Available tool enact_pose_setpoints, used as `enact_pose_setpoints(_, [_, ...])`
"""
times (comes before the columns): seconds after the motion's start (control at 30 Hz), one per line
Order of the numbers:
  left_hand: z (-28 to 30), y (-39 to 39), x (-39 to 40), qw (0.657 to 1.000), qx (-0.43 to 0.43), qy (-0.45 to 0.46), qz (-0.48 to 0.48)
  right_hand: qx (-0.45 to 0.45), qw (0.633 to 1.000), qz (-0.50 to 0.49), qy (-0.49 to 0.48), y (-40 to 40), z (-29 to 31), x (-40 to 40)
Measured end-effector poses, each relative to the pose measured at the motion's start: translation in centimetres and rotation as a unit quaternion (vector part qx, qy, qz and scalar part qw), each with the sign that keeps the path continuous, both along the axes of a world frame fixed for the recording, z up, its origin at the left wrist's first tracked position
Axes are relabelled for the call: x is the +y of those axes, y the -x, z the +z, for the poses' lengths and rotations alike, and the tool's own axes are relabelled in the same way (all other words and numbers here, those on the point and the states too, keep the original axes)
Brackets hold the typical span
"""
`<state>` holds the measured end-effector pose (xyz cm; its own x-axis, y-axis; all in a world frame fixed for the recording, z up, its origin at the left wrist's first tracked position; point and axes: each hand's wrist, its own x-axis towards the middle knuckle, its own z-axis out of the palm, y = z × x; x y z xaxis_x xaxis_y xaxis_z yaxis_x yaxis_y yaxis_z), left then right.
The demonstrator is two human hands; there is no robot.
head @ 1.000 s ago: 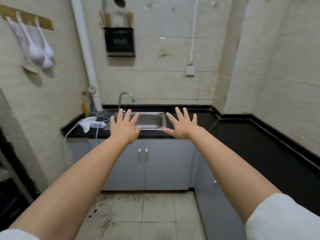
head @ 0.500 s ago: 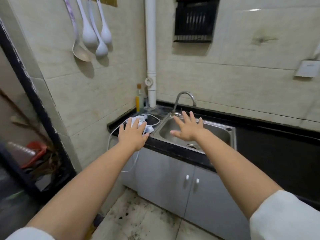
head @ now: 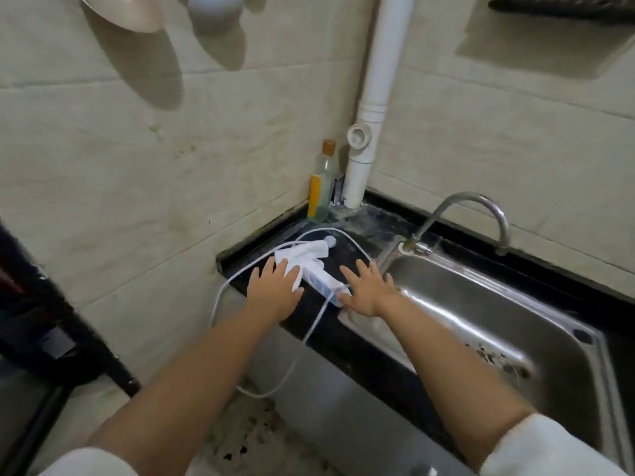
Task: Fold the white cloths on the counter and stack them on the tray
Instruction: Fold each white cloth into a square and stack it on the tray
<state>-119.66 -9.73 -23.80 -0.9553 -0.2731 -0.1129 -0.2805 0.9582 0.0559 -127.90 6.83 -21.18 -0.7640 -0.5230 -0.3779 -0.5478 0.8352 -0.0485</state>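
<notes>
A crumpled white cloth [head: 302, 254] lies on the black counter [head: 347, 333] left of the sink, partly draped over a white power strip [head: 323, 285]. My left hand [head: 273, 293] reaches over the counter edge with straight, spread fingers, its fingertips at the cloth's near corner. My right hand [head: 367, 290] is spread flat too, at the power strip's near end beside the sink rim. Neither hand holds anything. No tray is in view.
A steel sink [head: 481, 304] with a curved tap [head: 460, 218] fills the right. A white cable [head: 240, 273] loops off the counter edge. A bottle [head: 321, 183] and a white pipe [head: 374, 97] stand in the corner. Ladles [head: 137, 12] hang on the wall.
The view has moved closer and down toward the counter's left corner. Both hands have advanced to the cloth and power strip, still spread and holding nothing.
</notes>
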Motion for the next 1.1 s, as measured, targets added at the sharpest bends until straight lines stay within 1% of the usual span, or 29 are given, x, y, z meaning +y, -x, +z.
enact_pose_setpoints(0.1, [-2.8,3.5,-2.5,0.998,-0.055,-0.041,0.014,-0.035,0.999,0.003,-0.006,4.4,-2.5,-2.7])
enact_pose_setpoints(0.17, [-4.5,5.3,-3.3,0.995,-0.074,-0.057,0.018,-0.048,0.999,0.008,-0.014,6.7,-4.2,-3.9])
enact_pose_setpoints(0.33, [-7.7,7.6,-3.5,0.996,-0.050,-0.066,0.029,-0.060,0.998,0.023,-0.003,11.4,-7.4,-6.3])
enact_pose_setpoints(0.43, [-8.3,8.1,-3.8,0.996,-0.040,-0.062,0.055,-0.067,0.995,0.051,0.062,13.1,-8.9,-8.1])
enact_pose_setpoints(0.5, [-8.6,8.4,-4.0,0.997,-0.035,-0.059,0.047,-0.082,0.991,0.060,0.082,13.8,-9.6,-9.2])
enact_pose_setpoints(0.57, [-9.0,8.7,-4.2,0.997,-0.037,-0.058,0.043,-0.093,0.989,0.068,0.092,14.4,-9.8,-10.1])
enact_pose_setpoints(0.73, [-9.4,9.0,-4.1,0.995,-0.034,-0.080,0.052,-0.066,0.989,0.074,0.109,15.3,-9.4,-10.8])
enact_pose_setpoints(0.83, [-9.9,9.2,-3.7,0.996,-0.041,-0.056,0.048,-0.054,0.986,0.076,0.139,15.0,-8.7,-10.2])
enact_pose_setpoints(0.9, [-10.1,9.1,-3.8,0.996,-0.030,-0.068,0.053,-0.034,0.983,0.090,0.159,14.6,-8.0,-9.6])
enact_pose_setpoints(0.97, [-9.5,9.0,-4.3,0.993,0.000,-0.101,0.055,-0.007,0.978,0.100,0.183,14.2,-7.0,-8.8])
enact_pose_setpoints(1.03, [-8.1,9.0,-5.2,0.986,0.058,-0.150,0.046,0.027,0.973,0.089,0.210,13.9,-5.5,-7.7])
enact_pose_setpoints(1.1, [-5.9,9.4,-5.9,0.971,0.116,-0.205,0.035,0.058,0.967,0.060,0.242,13.6,-3.6,-6.4])
